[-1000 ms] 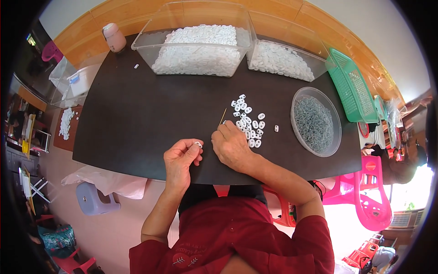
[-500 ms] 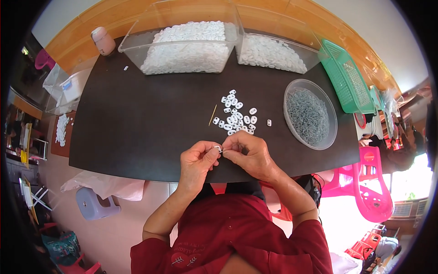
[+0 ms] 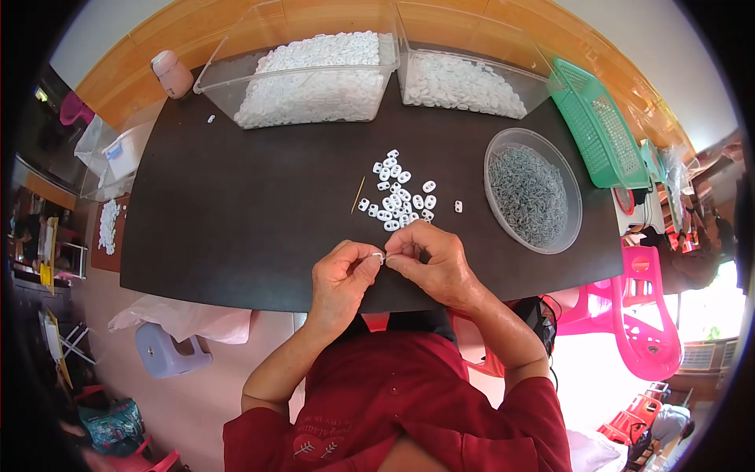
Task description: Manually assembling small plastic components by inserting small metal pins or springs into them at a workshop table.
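Over the table's near edge, my left hand pinches a small white plastic piece between thumb and fingertips. My right hand is closed in a pinch right beside that piece; whatever its fingertips hold is too small to make out. Just beyond my hands lies a loose pile of white oval plastic pieces with two holes each. A thin yellowish stick rests to the left of the pile. One white piece lies apart on the right.
Two clear bins of white pieces stand at the back of the dark table. A round tub of small grey screw-like metal pieces sits right, near a green basket. A pinkish bottle stands far left.
Both hands stay almost in place, still fingertip to fingertip at the white piece. The whole view has shifted slightly, and the pile looks unchanged.
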`<state>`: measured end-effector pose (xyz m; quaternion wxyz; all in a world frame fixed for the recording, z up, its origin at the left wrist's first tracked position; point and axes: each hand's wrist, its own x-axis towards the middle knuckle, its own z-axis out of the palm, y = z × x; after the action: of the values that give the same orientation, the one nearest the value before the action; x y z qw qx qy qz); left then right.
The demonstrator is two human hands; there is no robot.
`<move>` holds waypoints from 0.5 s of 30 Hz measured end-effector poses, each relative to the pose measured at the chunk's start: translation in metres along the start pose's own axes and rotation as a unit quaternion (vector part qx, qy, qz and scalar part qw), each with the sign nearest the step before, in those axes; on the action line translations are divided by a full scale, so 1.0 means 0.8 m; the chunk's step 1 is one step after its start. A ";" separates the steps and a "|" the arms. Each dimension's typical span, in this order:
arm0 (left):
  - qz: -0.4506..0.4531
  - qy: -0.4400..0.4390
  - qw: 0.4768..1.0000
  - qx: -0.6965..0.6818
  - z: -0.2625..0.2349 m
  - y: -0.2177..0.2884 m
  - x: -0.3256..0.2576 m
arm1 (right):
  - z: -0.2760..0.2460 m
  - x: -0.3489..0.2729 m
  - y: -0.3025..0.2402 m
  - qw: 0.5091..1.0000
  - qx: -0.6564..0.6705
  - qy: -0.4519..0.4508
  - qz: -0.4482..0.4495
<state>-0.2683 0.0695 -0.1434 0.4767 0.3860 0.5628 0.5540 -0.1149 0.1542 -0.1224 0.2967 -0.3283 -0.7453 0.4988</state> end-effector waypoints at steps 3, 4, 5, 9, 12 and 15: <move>0.063 0.015 0.997 0.040 0.001 -0.006 0.001 | 0.001 0.001 0.000 1.000 -0.007 -0.003 -0.001; 0.072 0.016 0.996 0.051 0.001 -0.008 0.002 | 0.001 0.002 0.000 1.000 -0.007 -0.004 0.000; 0.081 0.017 0.995 0.061 0.000 -0.009 0.001 | 0.002 0.002 -0.001 1.000 -0.009 -0.002 -0.003; 0.076 0.016 0.994 0.076 -0.003 -0.006 0.000 | 0.004 0.005 -0.002 0.999 -0.028 -0.006 -0.014; 0.026 0.016 0.999 0.020 -0.004 -0.002 0.000 | 0.005 0.004 0.004 0.999 -0.030 -0.008 -0.029; 0.038 0.015 0.999 0.034 -0.006 -0.007 0.001 | 0.006 0.003 0.003 1.000 -0.015 -0.004 -0.022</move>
<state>-0.2722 0.0685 -0.1489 0.4336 0.4145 0.5736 0.5578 -0.1194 0.1539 -0.1257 0.2996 -0.3140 -0.7612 0.4820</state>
